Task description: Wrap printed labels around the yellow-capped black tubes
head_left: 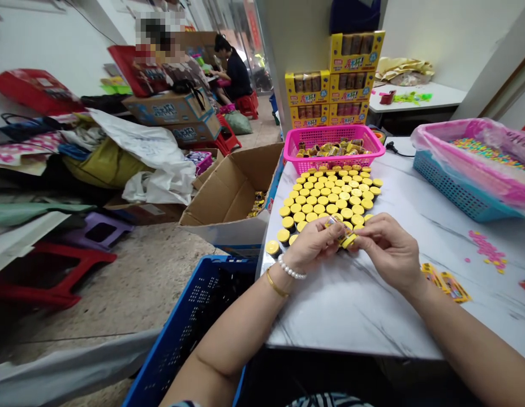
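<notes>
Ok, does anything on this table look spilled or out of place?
Possibly the small, mostly pink pieces: they lie scattered loose at the tabletop's right, unlike the multicoloured bits inside the pink container. Nothing else stands out.

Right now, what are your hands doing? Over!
Left hand and right hand: both on small yellow piece. Yellow-lidded pots crowded close beyond. Over.

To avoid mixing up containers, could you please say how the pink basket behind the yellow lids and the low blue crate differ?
The pink basket sits on the table; the blue crate stands lower, beside it. The basket holds yellow and brown pieces, the crate dark items. Both are open-topped with perforated sides.
</notes>
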The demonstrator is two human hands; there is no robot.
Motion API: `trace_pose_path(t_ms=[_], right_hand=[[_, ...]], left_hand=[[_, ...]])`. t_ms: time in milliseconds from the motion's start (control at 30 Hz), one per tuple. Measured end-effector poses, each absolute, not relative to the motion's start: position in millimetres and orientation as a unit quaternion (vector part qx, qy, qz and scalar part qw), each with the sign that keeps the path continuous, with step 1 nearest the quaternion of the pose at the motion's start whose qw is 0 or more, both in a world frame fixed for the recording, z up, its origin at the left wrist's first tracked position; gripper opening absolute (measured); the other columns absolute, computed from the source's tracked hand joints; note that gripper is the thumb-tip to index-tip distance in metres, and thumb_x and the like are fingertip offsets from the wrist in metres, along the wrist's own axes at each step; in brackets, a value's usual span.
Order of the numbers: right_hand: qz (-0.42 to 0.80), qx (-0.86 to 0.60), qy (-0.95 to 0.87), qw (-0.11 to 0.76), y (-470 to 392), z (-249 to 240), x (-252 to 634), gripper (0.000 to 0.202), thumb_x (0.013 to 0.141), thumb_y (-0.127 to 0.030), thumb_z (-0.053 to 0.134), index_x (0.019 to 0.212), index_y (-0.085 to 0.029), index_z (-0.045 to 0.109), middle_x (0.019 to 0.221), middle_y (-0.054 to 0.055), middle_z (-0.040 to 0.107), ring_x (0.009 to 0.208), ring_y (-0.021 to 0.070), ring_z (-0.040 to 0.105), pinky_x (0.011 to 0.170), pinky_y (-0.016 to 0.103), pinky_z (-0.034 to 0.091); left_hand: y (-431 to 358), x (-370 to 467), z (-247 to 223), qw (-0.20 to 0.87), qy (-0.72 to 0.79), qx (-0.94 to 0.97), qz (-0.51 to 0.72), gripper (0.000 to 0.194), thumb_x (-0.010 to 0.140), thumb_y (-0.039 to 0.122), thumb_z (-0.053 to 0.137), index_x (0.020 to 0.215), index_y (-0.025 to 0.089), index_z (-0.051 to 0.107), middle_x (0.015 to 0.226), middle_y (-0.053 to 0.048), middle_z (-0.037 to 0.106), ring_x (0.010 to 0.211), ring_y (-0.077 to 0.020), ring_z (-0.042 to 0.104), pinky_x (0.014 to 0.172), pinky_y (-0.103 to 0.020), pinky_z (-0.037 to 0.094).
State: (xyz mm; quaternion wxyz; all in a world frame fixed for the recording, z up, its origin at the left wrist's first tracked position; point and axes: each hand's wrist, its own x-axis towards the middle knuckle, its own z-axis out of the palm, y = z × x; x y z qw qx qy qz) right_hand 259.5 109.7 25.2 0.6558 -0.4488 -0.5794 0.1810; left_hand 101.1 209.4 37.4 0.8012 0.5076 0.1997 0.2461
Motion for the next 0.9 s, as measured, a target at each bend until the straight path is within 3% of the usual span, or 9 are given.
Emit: trace_pose_path(t_ms=[133,267,400,533,633,767,900], right_hand=[[0.147,-0.469,-0.618,0.613,113,28,264,0.029,0.088,-0.020,0.077,0.115,-0.030,0.077,0.111,0.006,0.062,0.089,0.0168,0.068,0.070,0.030,0.064],[0.122,-0.462,-0.638,0.604,109,34,264,0.023,0.088,-0.016,0.076,0.105,-0.032,0.080,0.108,0.005,0.065,0.098,0.0190,0.068,0.073,0.030,0.064],[0.133,-0.457,-0.666,0.575,101,40,260,0.030,0.086,-0.017,0.078,0.110,-0.034,0.079,0.113,0.006,0.064,0.104,0.0218,0.067,0.070,0.030,0.064],[0.080,-0.476,-0.666,0.569,99,39,260,0.021,0.085,-0.017,0.078,0.098,-0.033,0.080,0.098,0.003,0.066,0.087,0.0177,0.068,0.074,0.032,0.063],[0.055,-0.483,-0.642,0.593,103,34,262,0.014,0.085,-0.018,0.080,0.089,-0.031,0.079,0.092,0.002,0.066,0.079,0.0158,0.067,0.069,0.031,0.062],[0.069,-0.495,-0.624,0.601,109,26,261,0.027,0.083,-0.020,0.082,0.107,-0.030,0.076,0.102,0.004,0.064,0.081,0.0157,0.067,0.064,0.029,0.063],[0.038,-0.518,-0.624,0.583,111,19,256,0.043,0.079,-0.023,0.085,0.119,-0.026,0.069,0.108,0.006,0.063,0.090,0.0190,0.069,0.075,0.035,0.068]], left_hand=[[209,101,41,0.812,0.209,0.490,0.240,0.049,0.078,0.059,0.080,0.084,0.016,0.057,0.057,0.008,0.042,0.041,-0.0031,0.034,0.037,-0.017,0.016],[207,101,43,0.820,0.192,0.477,0.251,0.050,0.076,0.059,0.081,0.088,0.015,0.059,0.055,0.009,0.042,0.039,-0.0024,0.031,0.036,-0.017,0.017],[205,97,43,0.817,0.187,0.507,0.202,0.056,0.072,0.066,0.080,0.078,0.018,0.054,0.050,0.009,0.042,0.033,-0.0020,0.027,0.032,-0.017,0.014],[203,96,43,0.811,0.209,0.515,0.182,0.057,0.075,0.069,0.077,0.073,0.019,0.048,0.044,0.010,0.041,0.030,-0.0023,0.027,0.031,-0.017,0.012],[204,98,43,0.819,0.206,0.504,0.182,0.055,0.079,0.070,0.072,0.078,0.018,0.053,0.047,0.008,0.047,0.029,-0.0023,0.027,0.032,-0.019,0.011],[206,101,41,0.810,0.187,0.512,0.216,0.052,0.081,0.065,0.073,0.078,0.018,0.053,0.054,0.007,0.047,0.036,-0.0025,0.030,0.035,-0.019,0.016],[207,104,35,0.802,0.196,0.494,0.271,0.054,0.077,0.063,0.079,0.075,0.018,0.049,0.060,0.008,0.042,0.044,-0.0039,0.034,0.041,-0.019,0.024]])
